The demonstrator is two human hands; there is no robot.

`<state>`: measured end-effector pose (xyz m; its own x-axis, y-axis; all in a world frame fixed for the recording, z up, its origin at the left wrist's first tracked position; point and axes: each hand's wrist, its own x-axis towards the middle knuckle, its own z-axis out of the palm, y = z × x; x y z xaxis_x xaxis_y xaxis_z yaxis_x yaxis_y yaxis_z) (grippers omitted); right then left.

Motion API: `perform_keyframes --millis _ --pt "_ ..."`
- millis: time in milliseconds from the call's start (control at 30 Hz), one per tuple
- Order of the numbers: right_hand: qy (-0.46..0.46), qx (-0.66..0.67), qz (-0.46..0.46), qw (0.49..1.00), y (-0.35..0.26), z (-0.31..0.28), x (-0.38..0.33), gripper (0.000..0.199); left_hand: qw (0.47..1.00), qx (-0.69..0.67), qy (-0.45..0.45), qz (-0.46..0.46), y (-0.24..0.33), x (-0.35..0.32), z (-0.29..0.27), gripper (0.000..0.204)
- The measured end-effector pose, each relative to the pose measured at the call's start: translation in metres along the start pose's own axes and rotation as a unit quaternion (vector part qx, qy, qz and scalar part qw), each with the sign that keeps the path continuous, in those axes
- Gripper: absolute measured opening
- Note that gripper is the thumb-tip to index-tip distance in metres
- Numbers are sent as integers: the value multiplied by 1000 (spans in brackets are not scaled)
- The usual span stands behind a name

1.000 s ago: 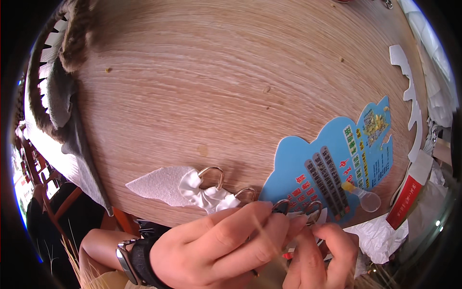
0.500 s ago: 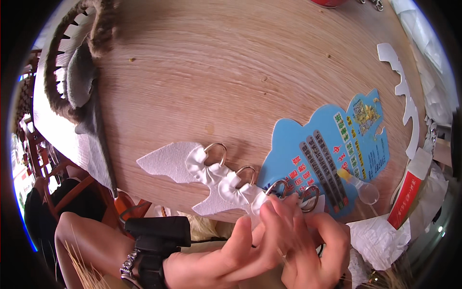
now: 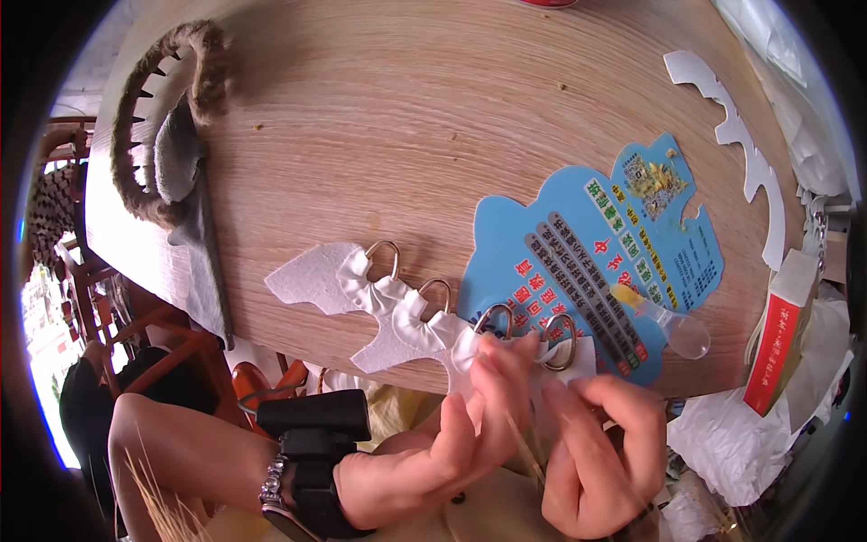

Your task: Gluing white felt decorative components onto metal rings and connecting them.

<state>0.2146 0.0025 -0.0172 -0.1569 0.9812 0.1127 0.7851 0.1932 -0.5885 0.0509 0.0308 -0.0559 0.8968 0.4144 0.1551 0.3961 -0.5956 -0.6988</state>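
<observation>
A white felt strip [image 3: 404,339] with gathered white fabric and several curved metal rings along its upper side lies across the table's front edge. My left hand [image 3: 461,438] pinches the strip beside the third metal ring [image 3: 495,318], thumb and fingertips pressed together. Just below the rightmost metal ring [image 3: 562,339], my right hand [image 3: 607,447] is closed with its fingers curled and the thumb against them. Whatever lies between those fingertips is too small or hidden to make out. Under the strip's right part is a blue cloud-shaped card [image 3: 515,235] with printing.
On the card rests a clear plastic dropper-like piece [image 3: 688,336] with a yellow tip. A brown furry curved band [image 3: 122,163] with dark spikes and grey cloth [image 3: 203,262] lies far left. Right are a white wavy strip [image 3: 736,131], a red-and-white box [image 3: 784,334] and crumpled white plastic [image 3: 722,443].
My right hand has moved down and away from the left, and the two hands are now apart. The left still pinches the strip. The whole view has shifted slightly.
</observation>
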Motion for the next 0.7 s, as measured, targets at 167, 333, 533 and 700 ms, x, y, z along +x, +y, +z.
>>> perform_keyframes --millis 167,333,533,700 --pt "-49 -83 9 995 12 5 0 34 996 15 66 65 -1 9 13 26" --pt "-61 -74 15 995 3 0 4 33 996 10 68 63 -1 9 5 22" --pt "-37 -45 33 998 10 4 0 39 996 -44 75 23 0 5 12 17" --pt "7 -10 43 999 24 11 -12 51 931 -343 -9 -124 1 -11 3 22"
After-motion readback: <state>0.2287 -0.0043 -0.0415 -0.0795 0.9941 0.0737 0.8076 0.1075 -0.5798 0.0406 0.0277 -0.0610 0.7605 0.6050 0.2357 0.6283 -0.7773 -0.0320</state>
